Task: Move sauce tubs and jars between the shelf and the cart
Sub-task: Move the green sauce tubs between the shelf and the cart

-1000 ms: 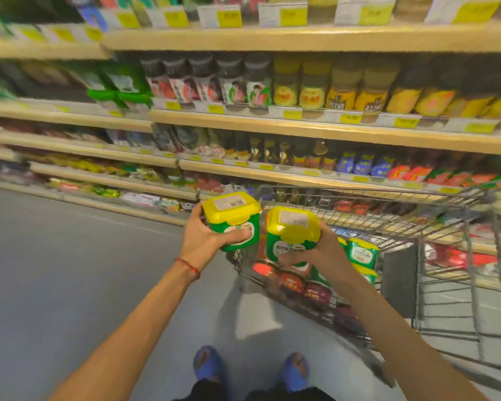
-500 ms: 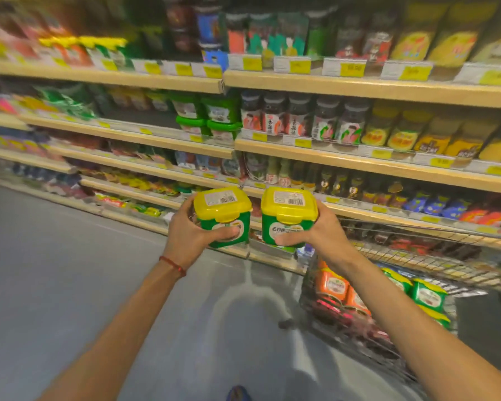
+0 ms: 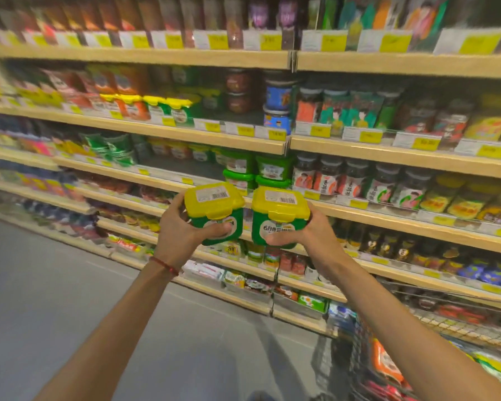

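Left hand (image 3: 182, 233) grips left tub (image 3: 214, 211), thumb curled across its green front; right hand (image 3: 298, 235) grips right tub (image 3: 278, 217) likewise. Both tubs upright, yellow lids up and tipped slightly toward the camera (labels facing near). Tubs side by side, nearly touching, before the shelf (image 3: 388, 215); cart (image 3: 417, 357) lower right.

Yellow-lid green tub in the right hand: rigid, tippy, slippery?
Probably rigid: the tub shows no denting where the right hand grips it alone. Likely stable and no roller: squat boxy body, flat lid. Possibly slick: the sides look like smooth plastic, though the left hand holds the twin tub the same way.
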Tool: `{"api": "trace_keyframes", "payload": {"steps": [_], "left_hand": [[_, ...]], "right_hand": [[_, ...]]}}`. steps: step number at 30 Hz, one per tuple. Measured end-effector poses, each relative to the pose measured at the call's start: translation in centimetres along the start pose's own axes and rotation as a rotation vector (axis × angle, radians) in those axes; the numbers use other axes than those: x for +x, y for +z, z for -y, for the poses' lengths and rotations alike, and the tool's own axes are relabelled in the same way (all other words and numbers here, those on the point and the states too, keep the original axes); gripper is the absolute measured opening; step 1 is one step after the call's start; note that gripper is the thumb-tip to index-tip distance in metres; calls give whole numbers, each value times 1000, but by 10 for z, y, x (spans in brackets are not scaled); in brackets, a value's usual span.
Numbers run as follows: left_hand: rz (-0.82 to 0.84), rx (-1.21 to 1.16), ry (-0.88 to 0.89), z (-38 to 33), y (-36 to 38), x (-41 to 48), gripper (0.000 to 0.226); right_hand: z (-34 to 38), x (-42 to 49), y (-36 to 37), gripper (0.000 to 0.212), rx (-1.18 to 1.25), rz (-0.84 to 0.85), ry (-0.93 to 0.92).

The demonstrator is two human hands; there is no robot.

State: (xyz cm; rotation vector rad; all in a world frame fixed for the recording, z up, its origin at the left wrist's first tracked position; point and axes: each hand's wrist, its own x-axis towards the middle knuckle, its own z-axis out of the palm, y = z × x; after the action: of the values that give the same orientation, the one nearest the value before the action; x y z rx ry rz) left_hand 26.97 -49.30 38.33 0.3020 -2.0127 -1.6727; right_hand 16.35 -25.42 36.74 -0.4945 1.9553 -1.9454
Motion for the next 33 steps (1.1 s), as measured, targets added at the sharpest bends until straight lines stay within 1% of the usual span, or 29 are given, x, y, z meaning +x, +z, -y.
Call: {"api": "trace_keyframes", "payload": {"steps": [4,9,13,15,16,18,21,24,28,31,33], "left_hand": [[-76,-26,52,6,-32,52,79],[-109,12,112,16,-72,138,83],[-132,13,169,18,-96,209,86],[-156,-12,194,20,-107,240,83],[-165,-18,210,21,-113,255,84],[-182,-18,240,23,-125,282,93],[-183,33,312,29,-145,320,102],[-154,149,431,38,-160,356,104],[-145,278,609,55,-178,403,106],[-132,249,644,63,-188,431,105],[-80,210,633,64,-196,450,107]], "right_hand": [[14,59,32,87,-22,-1,-37],[28,150,78,83,11,-44,-83],[45,222,110,90,-6,-64,-130],[54,256,123,92,-22,-49,-157],[58,272,129,91,-28,-49,-173],[65,298,141,89,-24,-67,-205],[73,325,158,86,-15,-93,-254],[77,345,175,88,-45,-130,-308],[77,368,196,92,-69,-224,-357],[78,381,212,101,-136,-296,-373],[78,384,224,108,-161,-347,-377]]}}
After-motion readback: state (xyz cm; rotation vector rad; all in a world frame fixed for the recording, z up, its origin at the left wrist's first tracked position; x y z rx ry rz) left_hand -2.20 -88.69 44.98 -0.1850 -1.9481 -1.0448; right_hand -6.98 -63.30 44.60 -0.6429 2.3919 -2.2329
